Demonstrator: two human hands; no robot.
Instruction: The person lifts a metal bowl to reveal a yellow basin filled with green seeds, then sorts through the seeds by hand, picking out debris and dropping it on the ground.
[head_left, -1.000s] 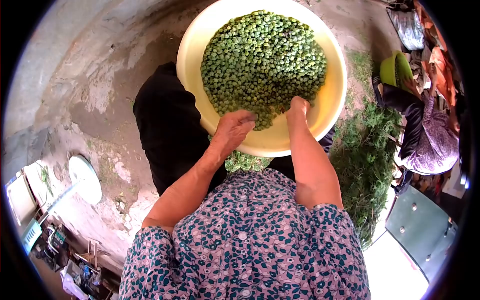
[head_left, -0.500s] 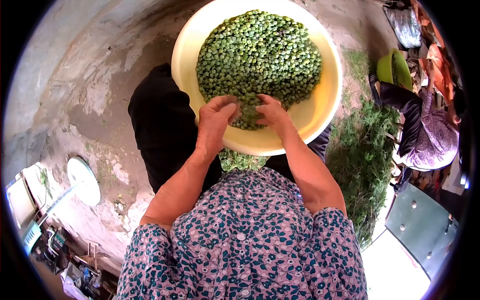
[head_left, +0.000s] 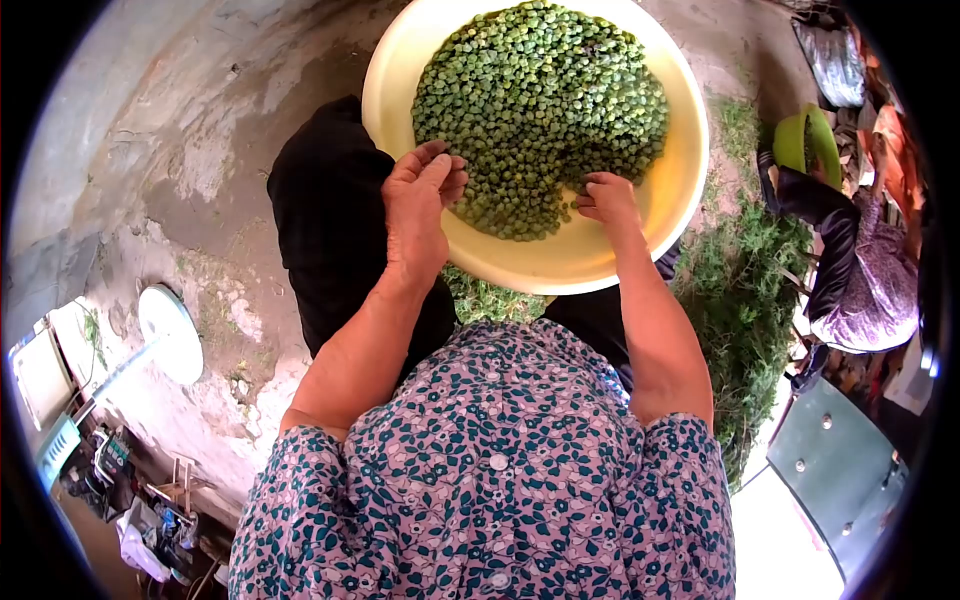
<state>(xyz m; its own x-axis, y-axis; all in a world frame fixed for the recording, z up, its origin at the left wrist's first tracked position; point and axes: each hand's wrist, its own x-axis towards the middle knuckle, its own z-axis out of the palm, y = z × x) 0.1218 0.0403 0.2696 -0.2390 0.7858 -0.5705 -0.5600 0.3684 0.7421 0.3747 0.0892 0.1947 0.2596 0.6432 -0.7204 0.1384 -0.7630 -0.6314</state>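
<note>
Basin (head_left: 560,268) on lap, yellow, heaped with peas (head_left: 540,95).
Left hand (head_left: 418,215) over near-left rim, fingers bunched, tips touching pea edge; cannot tell if anything pinched.
Right hand (head_left: 606,196) inside basin, near-right, fingers curled into peas; grasp hidden, cannot tell.
Greenery (head_left: 740,300) on ground at right.
Co-worker's sleeve (head_left: 815,215) beside green bowl (head_left: 800,140), far right.

The scene is being viewed through a single head-worn camera, which is being pointed steeply downward past the floral dress (head_left: 500,470) onto the nearby yellow basin (head_left: 560,265). The margins are being bent and darkened, seemingly by a fisheye lens.
</note>
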